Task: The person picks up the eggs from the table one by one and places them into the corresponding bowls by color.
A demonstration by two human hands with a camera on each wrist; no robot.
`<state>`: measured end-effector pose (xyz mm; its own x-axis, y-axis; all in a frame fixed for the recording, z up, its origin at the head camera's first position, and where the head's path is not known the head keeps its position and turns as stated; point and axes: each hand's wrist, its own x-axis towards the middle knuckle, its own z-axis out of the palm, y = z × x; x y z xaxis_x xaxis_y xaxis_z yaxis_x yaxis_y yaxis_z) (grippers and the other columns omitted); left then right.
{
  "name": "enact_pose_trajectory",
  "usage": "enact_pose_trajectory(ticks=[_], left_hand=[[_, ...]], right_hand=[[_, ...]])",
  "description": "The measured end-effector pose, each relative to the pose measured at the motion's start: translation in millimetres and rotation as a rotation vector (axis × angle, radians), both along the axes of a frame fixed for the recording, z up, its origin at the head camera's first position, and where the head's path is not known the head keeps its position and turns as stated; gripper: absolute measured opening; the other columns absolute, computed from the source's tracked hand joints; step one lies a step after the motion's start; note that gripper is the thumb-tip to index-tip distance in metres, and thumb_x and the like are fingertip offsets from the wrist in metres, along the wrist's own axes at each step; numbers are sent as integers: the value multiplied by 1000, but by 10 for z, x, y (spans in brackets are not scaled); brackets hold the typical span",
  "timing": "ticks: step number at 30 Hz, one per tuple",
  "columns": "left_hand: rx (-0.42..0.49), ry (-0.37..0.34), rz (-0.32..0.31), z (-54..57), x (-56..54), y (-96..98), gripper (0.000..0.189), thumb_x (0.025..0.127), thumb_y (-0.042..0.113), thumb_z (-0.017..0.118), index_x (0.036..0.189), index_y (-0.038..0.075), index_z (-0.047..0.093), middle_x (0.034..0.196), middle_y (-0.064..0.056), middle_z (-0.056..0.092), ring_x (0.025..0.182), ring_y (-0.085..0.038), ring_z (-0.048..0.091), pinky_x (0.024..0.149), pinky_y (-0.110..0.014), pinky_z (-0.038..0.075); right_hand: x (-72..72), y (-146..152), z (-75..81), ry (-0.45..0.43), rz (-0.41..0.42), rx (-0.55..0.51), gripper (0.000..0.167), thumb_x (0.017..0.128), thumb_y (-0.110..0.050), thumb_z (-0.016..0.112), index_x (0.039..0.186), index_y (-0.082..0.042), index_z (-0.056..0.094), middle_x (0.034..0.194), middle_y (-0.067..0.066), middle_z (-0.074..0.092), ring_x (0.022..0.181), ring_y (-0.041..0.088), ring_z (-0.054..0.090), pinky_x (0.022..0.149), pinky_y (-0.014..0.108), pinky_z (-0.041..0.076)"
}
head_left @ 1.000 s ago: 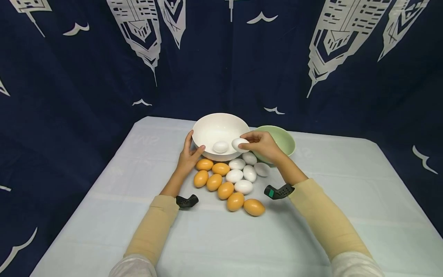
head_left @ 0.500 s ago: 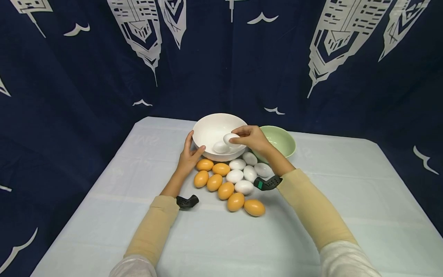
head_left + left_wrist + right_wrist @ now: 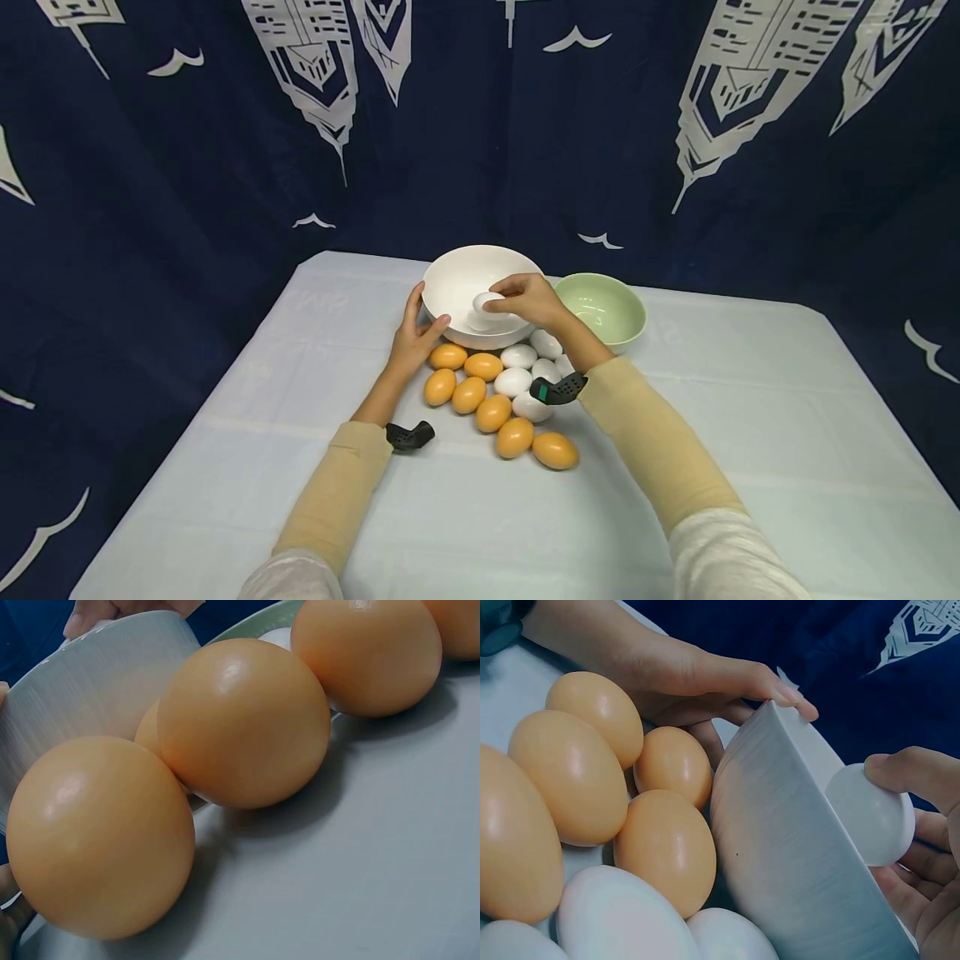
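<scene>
Pinching an egg (image 3: 482, 302), right fingers (image 3: 504, 306) hover over another egg (image 3: 483, 323) in the white bowl (image 3: 457, 286) left fingers (image 3: 413, 305) hold.

Pale cloth-covered table (image 3: 750, 400), white bowl (image 3: 457, 279), green bowl (image 3: 603, 310), orange eggs (image 3: 468, 395), white eggs (image 3: 513, 382) alongside

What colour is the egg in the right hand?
White; the egg in the right hand shows best in the right wrist view.
</scene>
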<state>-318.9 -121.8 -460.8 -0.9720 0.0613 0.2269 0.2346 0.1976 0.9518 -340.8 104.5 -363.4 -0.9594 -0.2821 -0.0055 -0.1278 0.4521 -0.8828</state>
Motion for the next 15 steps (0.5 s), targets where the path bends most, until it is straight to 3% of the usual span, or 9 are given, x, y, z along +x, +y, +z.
enact_pose_trajectory(ticks=[4,6,11,13,15], left_hand=[[4,1,-3,-8,8,-10,77,96,35,63,157,29,16,161,-12,12,127,-37,49,102,-42,46],[9,-13,-16,81,66,-13,77,97,32,62,157,26,15,161,-13,11,128,-38,48,102,-42,45],[19,-18,-25,96,71,-6,76,98,28,61,157,25,14,162,-12,11,127,-38,48,103,-43,44],[25,0,-23,12,16,-6,76,98,30,61,157,28,14,162,-10,11,125,-37,50,102,-43,45],[30,3,-30,16,17,-8,76,98,31,60,157,27,13,162,-10,10,126,-38,50,102,-44,45]], right_hand=[[-31,-59,-32,9,3,56,37,81,-20,80,110,0,70,106,13,68,97,25,61,85,33,52],[-36,-85,-38,14,7,82,37,81,-21,81,110,0,70,105,13,68,97,24,60,85,33,52],[-39,-113,-33,0,23,163,38,80,-23,81,109,-1,71,110,13,67,104,26,59,92,37,49],[-50,-111,-27,-14,37,200,38,79,-23,82,109,-1,70,112,13,67,107,27,58,95,38,48],[-66,-111,-22,-31,54,227,38,79,-23,82,109,-2,71,112,13,67,109,27,58,97,38,47]])
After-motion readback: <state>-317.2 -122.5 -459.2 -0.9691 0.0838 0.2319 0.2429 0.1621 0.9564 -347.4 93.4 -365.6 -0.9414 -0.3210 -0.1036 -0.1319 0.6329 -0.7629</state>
